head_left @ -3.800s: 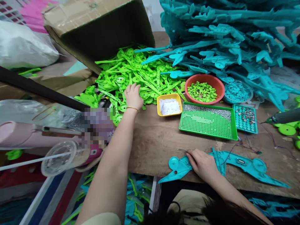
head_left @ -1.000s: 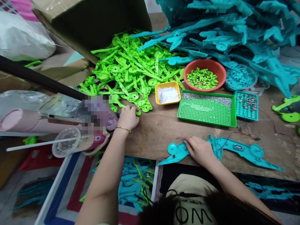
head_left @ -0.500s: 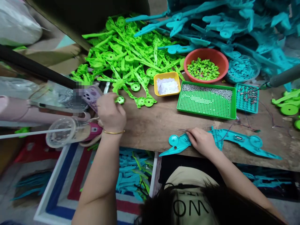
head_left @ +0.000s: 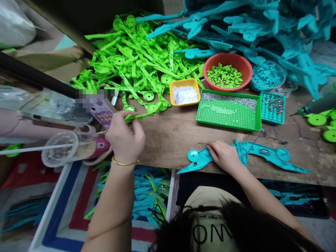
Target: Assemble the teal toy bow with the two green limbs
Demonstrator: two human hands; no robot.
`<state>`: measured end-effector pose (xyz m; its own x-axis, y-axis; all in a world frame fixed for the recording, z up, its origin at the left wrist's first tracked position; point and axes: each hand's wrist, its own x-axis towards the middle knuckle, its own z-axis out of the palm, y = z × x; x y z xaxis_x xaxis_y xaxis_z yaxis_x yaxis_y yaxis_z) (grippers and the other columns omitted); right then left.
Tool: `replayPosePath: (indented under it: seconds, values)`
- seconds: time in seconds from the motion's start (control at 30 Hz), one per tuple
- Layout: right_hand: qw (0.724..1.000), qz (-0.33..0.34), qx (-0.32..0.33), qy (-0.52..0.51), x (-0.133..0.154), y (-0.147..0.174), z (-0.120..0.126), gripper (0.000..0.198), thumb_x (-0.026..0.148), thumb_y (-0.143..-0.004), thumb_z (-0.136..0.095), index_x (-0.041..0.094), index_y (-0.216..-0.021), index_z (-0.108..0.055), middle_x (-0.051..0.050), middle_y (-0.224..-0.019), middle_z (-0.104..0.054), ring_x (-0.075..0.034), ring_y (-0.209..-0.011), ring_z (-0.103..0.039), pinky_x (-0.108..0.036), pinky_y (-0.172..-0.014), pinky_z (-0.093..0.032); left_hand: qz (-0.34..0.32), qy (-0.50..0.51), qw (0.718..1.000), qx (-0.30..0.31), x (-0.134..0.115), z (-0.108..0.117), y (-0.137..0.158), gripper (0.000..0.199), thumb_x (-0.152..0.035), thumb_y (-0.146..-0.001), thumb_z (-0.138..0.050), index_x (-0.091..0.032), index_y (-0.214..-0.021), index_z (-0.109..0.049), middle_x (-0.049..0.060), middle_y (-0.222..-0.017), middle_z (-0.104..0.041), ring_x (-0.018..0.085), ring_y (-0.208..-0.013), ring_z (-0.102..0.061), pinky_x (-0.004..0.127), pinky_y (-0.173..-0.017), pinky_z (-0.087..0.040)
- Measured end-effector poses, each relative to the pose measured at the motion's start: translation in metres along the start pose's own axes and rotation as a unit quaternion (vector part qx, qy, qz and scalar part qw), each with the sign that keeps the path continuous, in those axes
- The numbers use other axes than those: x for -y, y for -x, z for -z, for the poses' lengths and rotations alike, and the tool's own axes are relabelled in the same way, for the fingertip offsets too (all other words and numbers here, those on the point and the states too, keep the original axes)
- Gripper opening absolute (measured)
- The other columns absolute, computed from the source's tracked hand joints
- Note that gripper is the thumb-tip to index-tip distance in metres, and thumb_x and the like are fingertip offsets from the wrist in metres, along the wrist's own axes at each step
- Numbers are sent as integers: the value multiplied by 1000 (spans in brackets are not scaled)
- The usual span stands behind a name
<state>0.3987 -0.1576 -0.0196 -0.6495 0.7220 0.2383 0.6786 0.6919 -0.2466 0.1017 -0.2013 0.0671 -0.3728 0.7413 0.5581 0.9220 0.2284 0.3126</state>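
My left hand (head_left: 125,137), with a gold bangle at the wrist, is closed around one end of a green plastic part (head_left: 147,113). The part's other end reaches right toward the edge of the green heap. Over a long turquoise plastic half-shell (head_left: 273,152) lying on the wooden table, my right hand (head_left: 225,156) has its fingers bent down onto the shell's left part. A thin wire (head_left: 201,143) sticks out by those fingertips, which are partly hidden. Inside the shell sits a small metal piece (head_left: 264,151).
Behind are a heap of green parts (head_left: 141,59) and turquoise parts (head_left: 236,21). A yellow tub (head_left: 183,104), red bowl (head_left: 228,88), green perforated tray (head_left: 228,120) and turquoise tray (head_left: 280,120) stand mid-table. A lidded cup (head_left: 63,148) and phone (head_left: 103,112) are left; a soldering iron (head_left: 317,105) is right.
My left hand has turned and shifted a little, and the green part now lies between its fingers. My right hand stays on the turquoise shell. The whole view has shifted slightly.
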Motion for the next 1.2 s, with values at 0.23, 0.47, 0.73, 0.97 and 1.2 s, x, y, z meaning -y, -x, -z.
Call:
replayPosePath:
  seconds: [0.23, 0.47, 0.73, 0.97, 1.2]
  values:
    - [1000, -3, 9, -10, 0, 0, 1, 26, 30, -99, -43, 19, -98, -66, -3, -82, -71, -13, -76, -64, -25, -63, -37, 42, 224, 970, -88, -4, 11, 0, 41, -21, -75, -62, -21, -115, -53, 3, -108, -56, 15, -85, -64, 33, -74, -56]
    - [992, -62, 58, -98, -20, 8, 26, 28, 32, -98, -41, 17, -101, -65, -8, -91, -71, -18, -83, -66, -27, -71, -45, 120, 181, 962, 164, 25, -43, 32, 38, -30, -69, -72, -20, -104, -60, 7, -112, -59, 27, -107, -57, 52, -99, -47]
    - [978, -163, 18, -127, -2, 7, 29, 25, 32, -96, -45, 19, -95, -66, -4, -88, -71, -14, -77, -64, -25, -66, -42, -99, 108, 939, 310, -73, -84, 57, 55, -45, -78, -66, -13, -122, -55, 16, -120, -58, 34, -117, -51, 51, -100, -41]
    - [985, -152, 11, -81, -10, 7, 12, 32, 36, -99, -40, 19, -102, -67, -5, -89, -72, -15, -84, -65, -25, -67, -40, -178, 192, 890, 373, -76, -51, 62, 46, -33, -81, -62, -16, -123, -55, 10, -116, -57, 24, -109, -57, 38, -94, -47]
    - [987, -145, 23, -60, -13, 4, 11, 34, 36, -100, -37, 19, -101, -67, -5, -90, -71, -15, -84, -64, -26, -67, -39, -209, 234, 858, 406, -74, -44, 73, 49, -33, -87, -60, -16, -132, -50, 12, -120, -57, 25, -113, -55, 41, -98, -45]
